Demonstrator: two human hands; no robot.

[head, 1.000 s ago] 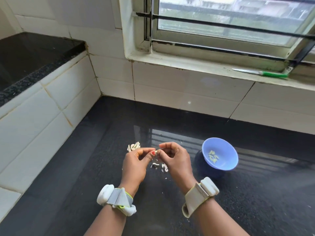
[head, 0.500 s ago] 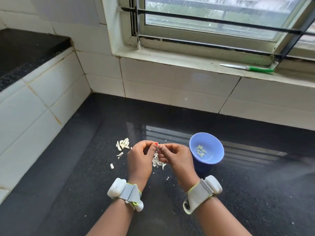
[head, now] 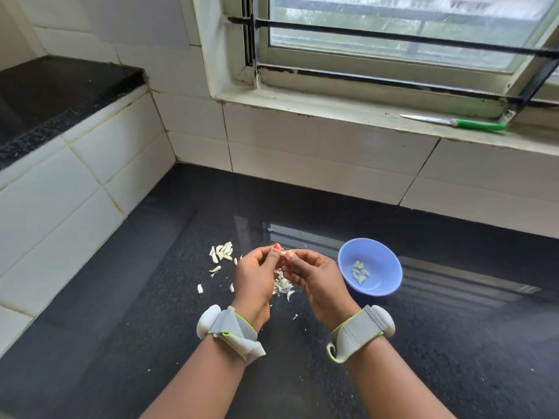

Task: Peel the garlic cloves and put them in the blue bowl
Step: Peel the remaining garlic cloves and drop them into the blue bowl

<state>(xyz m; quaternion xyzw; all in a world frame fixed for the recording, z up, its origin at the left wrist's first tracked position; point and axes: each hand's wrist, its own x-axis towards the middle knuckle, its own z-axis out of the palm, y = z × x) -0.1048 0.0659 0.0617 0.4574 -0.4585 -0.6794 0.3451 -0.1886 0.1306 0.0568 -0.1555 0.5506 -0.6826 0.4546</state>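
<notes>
Both hands met over the black counter (head: 423, 343), and between them sat one garlic clove (head: 284, 253). The left hand (head: 254, 275) had its fingers curled in, thumb and fingertips pinching the clove's left end. The right hand (head: 314, 278) mirrored it, fingers curled, pinching the right end. The clove's long axis ran roughly left to right, from one pinch to the other; which end was the tip could not be told, so little of it showed.

Directly below the grip lay a heap of papery skins (head: 282, 285), with stray flakes scattered toward the wrists. Up and left of the grip sat a cluster of unpeeled cloves (head: 223, 251), lying at mixed angles, a few loose pieces trailing below them. Just right of the grip, near the right hand's knuckles, stood the blue bowl (head: 384, 267), upright, with several peeled cloves (head: 360, 272) on its bottom. Far up and right of the grip, a green-handled knife (head: 453, 122) lay on the window sill (head: 317, 107).
</notes>
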